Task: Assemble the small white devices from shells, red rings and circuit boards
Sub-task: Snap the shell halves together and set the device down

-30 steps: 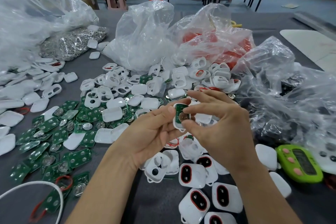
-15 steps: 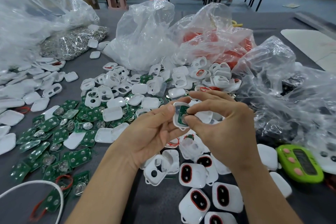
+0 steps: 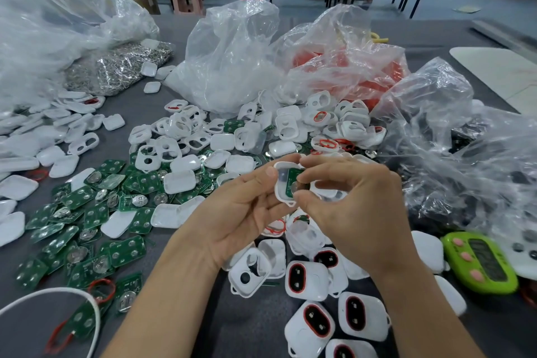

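Observation:
My left hand (image 3: 238, 212) holds a white shell (image 3: 281, 183) upright above the table's middle. Inside the shell sits a green circuit board (image 3: 292, 183), tilted, and my right hand (image 3: 345, 206) pinches it with thumb and forefinger. Loose green circuit boards (image 3: 87, 229) lie in a heap at the left. White shells (image 3: 180, 136) with cut-outs are scattered behind my hands. Several finished white devices (image 3: 308, 280) with red rings and dark buttons lie near the front edge. Loose red rings (image 3: 327, 144) lie among the far shells.
Clear plastic bags (image 3: 232, 61) stand at the back, one with red parts (image 3: 348, 67), one with metal pieces (image 3: 116, 67). A bag of dark parts (image 3: 465, 171) fills the right. A green timer (image 3: 479, 261) lies at the right. A white cable (image 3: 72, 296) curves at bottom left.
The circuit board has shifted inside the shell under my right fingers, from lying in its upper part to sitting tilted at its right side. Both hands stay almost in place.

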A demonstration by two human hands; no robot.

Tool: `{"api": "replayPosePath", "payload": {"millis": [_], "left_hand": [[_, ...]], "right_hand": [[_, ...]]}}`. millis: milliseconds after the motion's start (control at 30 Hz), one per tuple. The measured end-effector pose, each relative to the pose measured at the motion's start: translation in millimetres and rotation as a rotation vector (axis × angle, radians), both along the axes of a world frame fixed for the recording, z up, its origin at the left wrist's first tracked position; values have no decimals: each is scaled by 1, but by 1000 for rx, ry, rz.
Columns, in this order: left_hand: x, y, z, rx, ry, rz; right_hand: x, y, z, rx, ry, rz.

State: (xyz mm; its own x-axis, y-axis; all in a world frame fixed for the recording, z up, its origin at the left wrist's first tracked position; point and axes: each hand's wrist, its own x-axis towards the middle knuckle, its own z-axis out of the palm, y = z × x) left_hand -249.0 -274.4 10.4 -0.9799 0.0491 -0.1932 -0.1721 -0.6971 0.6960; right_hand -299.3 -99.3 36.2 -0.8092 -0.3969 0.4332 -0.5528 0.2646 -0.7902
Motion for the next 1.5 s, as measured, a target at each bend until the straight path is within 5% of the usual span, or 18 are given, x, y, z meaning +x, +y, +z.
{"api": "replayPosePath", "payload": {"millis": [200,467,1033,1367,1500], "left_hand": [[0,3,3,19,-31,15],[3,3,2,-79,-19,-52],[4,5,4,-38,-30,-27],[3,4,1,-26,-9,-39],[3,3,4,9,19,-59]], "right_hand": [[-7,8,2,-247,-163,23],[2,0,1,0,120,-19],[0,1,1,23,140,31],[-1,1,1,0,63,50],[-6,4,-1,-207,-167,136]]}}
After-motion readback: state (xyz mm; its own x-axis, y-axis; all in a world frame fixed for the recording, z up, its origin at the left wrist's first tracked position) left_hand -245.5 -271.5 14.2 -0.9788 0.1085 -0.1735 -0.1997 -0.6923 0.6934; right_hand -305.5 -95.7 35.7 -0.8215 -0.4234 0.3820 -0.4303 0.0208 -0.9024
